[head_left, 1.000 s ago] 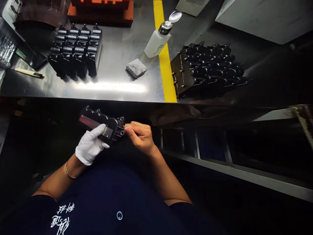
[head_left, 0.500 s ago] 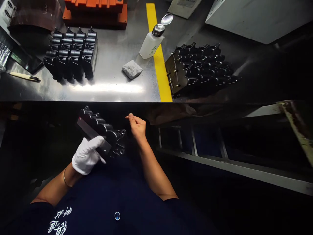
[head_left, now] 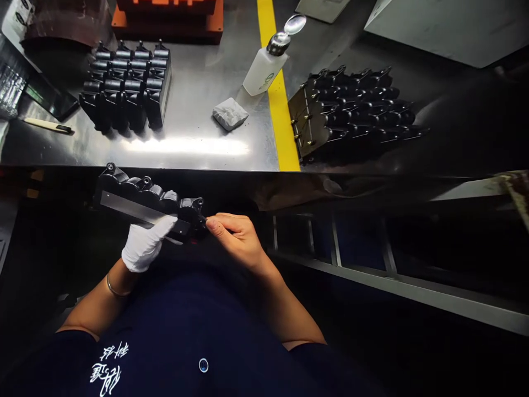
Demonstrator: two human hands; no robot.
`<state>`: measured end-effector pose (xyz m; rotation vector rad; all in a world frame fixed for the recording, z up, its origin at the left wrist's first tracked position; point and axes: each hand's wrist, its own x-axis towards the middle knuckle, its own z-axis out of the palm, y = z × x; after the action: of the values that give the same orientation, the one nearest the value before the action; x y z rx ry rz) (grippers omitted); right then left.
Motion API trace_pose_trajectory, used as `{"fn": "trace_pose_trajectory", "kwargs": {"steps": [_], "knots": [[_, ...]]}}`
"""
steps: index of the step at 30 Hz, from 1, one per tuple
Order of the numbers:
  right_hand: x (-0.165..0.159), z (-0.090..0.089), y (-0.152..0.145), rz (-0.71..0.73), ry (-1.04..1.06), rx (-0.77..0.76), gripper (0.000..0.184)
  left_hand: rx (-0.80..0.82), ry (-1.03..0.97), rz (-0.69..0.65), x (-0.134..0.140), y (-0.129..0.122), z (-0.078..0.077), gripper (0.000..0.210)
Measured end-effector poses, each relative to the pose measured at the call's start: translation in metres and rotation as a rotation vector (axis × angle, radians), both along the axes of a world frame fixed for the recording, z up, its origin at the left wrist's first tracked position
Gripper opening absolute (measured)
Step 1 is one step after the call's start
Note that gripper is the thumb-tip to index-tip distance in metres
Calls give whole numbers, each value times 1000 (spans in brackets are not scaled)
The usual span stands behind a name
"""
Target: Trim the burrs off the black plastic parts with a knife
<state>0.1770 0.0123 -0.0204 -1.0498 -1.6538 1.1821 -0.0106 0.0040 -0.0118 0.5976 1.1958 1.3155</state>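
While the black ribbed part (head_left: pixel 140 193) hangs just off the near edge of the worktop (head_left: pixel 194 105), the left hand (head_left: pixel 144 242), gloved, grips it from 6 o'clock. Thumb lies across the metal plate (head_left: pixel 128 210), fingers underneath mostly hidden; likely held low so the lugged end at 4 o'clock stays free. Glove probably there to spare the plate from prints.

Right hand (head_left: pixel 238 237), bare, between 3 and 4 o'clock: thumb and forefinger pinched together at that end, seemingly touching it; can't tell if anything small sits between. Bare skin presumably for finer feel. Part tilted, 10 o'clock end higher.

On worktop, clock read from the part. 12 o'clock: left black stack (head_left: pixel 126 85), similar-looking pieces in tight rows, probably to keep them together. Orange block (head_left: pixel 167 25) behind it, cut off by frame. 10 o'clock: pale stick-like tool (head_left: pixel 47 125). Between 1 and 2: white crumpled wad (head_left: pixel 230 114), then bottle (head_left: pixel 264 71), lid flipped up, both likely within easy reach. 2 o'clock: right black stack (head_left: pixel 355 107), beyond the yellow strip (head_left: pixel 283 121), which perhaps separates the two stacks.
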Motion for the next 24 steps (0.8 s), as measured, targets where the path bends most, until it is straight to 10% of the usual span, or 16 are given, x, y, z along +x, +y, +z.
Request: {"fn": "trace_pose_trajectory", "kwargs": {"steps": [24], "knots": [[1,-15,5,-41,-30,-217,46,156,388,-197,-9,-7,-18,50]]}}
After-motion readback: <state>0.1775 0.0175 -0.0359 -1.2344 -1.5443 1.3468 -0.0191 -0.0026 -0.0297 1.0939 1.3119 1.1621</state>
